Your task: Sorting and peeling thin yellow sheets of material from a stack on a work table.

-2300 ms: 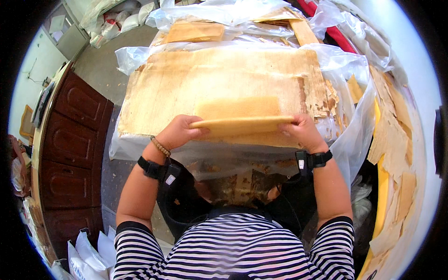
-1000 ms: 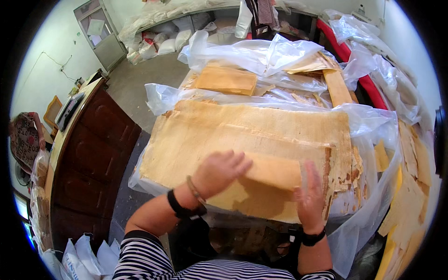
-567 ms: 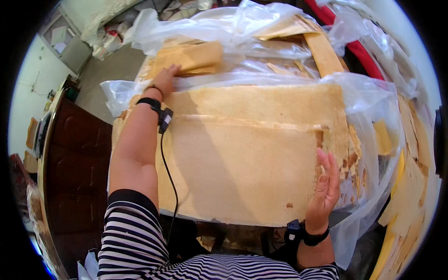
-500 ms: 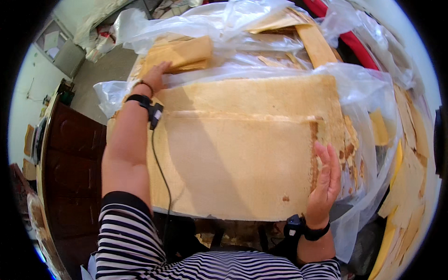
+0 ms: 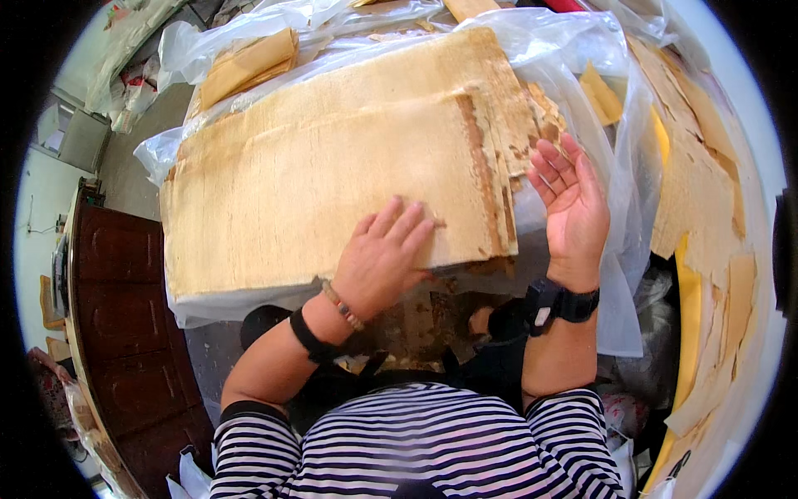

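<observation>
A wide, flat stack of pale tan sheets (image 5: 316, 175) lies on crumpled clear plastic (image 5: 573, 46), with flaking brown right edges. My left hand (image 5: 378, 254) lies palm down on the top sheet near its front right, fingers apart. Just beyond the stack's right edge, my right hand (image 5: 569, 200) is turned palm up, empty, with fingers slightly curled and apart. A smaller bundle of folded orange-tan sheets (image 5: 253, 62) rests behind the wide stack at the back left.
A dark wooden cabinet (image 5: 125, 316) runs along the left, with another person (image 5: 54, 382) partly visible at the far edge. Torn tan sheets (image 5: 698, 200) lean along the right. White sacks (image 5: 187, 474) sit at the lower left. A red padded edge (image 5: 565, 4) shows at the back.
My left hand has moved from the folded bundle at the back left down to the front right of the wide stack. My right hand has risen forward and turned palm up.
</observation>
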`<state>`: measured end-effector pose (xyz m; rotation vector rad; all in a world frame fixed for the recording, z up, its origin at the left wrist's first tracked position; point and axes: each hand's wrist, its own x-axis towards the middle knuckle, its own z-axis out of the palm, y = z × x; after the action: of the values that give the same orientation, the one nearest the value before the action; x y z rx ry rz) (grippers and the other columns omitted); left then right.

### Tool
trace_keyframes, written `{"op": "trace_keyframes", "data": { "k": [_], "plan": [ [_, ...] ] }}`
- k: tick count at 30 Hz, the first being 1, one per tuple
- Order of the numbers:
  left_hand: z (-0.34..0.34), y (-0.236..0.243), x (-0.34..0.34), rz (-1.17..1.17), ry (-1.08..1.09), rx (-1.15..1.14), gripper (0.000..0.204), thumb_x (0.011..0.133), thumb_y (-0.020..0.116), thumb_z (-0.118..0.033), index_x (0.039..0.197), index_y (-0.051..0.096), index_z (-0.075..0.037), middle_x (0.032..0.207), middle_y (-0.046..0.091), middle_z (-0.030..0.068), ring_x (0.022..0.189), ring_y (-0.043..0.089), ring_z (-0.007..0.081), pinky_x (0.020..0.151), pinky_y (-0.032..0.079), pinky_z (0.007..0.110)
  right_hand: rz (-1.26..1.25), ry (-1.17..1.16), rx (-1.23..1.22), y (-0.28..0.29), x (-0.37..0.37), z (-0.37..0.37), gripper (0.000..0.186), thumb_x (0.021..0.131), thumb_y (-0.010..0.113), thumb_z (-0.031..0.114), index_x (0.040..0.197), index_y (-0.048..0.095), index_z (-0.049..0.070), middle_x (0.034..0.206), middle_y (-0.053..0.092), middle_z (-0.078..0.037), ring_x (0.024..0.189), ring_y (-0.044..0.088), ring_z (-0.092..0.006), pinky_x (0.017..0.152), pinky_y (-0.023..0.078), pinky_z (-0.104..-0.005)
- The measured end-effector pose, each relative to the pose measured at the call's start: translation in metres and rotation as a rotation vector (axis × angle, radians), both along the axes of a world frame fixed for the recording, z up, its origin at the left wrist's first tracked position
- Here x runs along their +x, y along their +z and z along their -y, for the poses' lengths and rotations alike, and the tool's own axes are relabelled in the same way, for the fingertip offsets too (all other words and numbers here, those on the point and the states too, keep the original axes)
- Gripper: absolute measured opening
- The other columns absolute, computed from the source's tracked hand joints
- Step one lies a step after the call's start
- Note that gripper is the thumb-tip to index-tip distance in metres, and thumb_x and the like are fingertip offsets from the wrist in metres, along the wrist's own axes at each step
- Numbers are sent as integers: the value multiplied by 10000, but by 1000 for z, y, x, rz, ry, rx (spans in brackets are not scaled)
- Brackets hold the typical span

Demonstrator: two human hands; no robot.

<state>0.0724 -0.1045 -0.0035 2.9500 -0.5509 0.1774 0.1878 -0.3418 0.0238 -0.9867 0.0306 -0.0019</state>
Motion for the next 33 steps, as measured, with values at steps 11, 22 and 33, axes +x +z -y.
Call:
{"op": "trace_keyframes", "data": {
  "k": [11,22,33],
  "plan": [
    [-9,-7,2,89,-110,-136,318,834,721,-247,1108,666,-96,1226,649,94,1165,600,315,947,519,401,84,61,-118,14,-32,32,362,1026,471,265,1216,594,-18,1020,698,-134,889,676,-195,804,543,-316],
    [18,-28,5,331,83,4,173,863,665,-217,1018,652,-141,1015,687,37,935,666,222,712,562,348,60,168,-343,3,-34,35,305,1012,519,272,1102,675,26,962,718,-69,823,677,-138,755,536,-259],
    [30,-26,17,328,248,23,166,860,667,-316,976,686,-199,818,666,13,750,661,216,601,542,338,696,470,-913,14,-91,-9,224,927,560,198,992,691,29,932,697,-161,842,680,-293,730,529,-396]
  ]
}}
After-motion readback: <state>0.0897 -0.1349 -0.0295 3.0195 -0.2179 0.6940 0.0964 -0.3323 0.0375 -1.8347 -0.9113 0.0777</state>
